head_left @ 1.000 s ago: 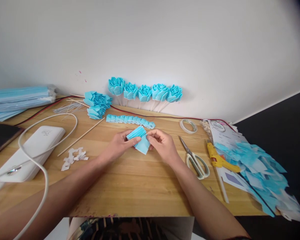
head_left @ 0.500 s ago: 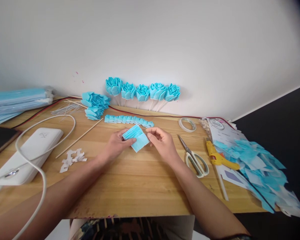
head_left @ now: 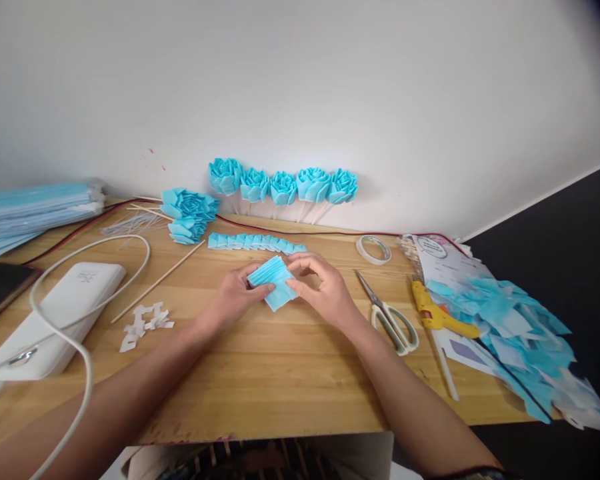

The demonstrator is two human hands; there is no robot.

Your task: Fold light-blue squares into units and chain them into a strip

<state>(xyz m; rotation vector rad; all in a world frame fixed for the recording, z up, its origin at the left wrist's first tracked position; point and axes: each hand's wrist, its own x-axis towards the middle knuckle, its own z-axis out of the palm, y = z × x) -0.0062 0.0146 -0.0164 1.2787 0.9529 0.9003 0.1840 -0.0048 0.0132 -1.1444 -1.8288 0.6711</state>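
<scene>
A pleated light-blue square of mask fabric [head_left: 279, 293] is held above the table between my two hands. My left hand [head_left: 237, 293] is closed on its left side, the thumb lying across the front. At the right edge, my right hand [head_left: 323, 287] pinches the fabric between thumb and fingers. Just behind the hands lies a row of folded blue petals [head_left: 253, 241]. Several blue fabric roses [head_left: 283, 188] on thin sticks lean against the wall, and more roses [head_left: 187, 213] lie at the back left.
Scissors [head_left: 390, 313], a tape roll [head_left: 373, 250] and a yellow glue gun [head_left: 440, 313] lie to the right, beside heaped blue scraps [head_left: 515, 333]. On the left are a white power bank [head_left: 55, 320] with a looping cable, a phone [head_left: 3, 287], a wooden stick [head_left: 157, 282], paper bits [head_left: 145, 323] and stacked masks [head_left: 35, 207].
My right hand has moved slightly left, its thumb now over the square's right corner instead of at its edge. The square has shifted a little and the view has tilted slightly.
</scene>
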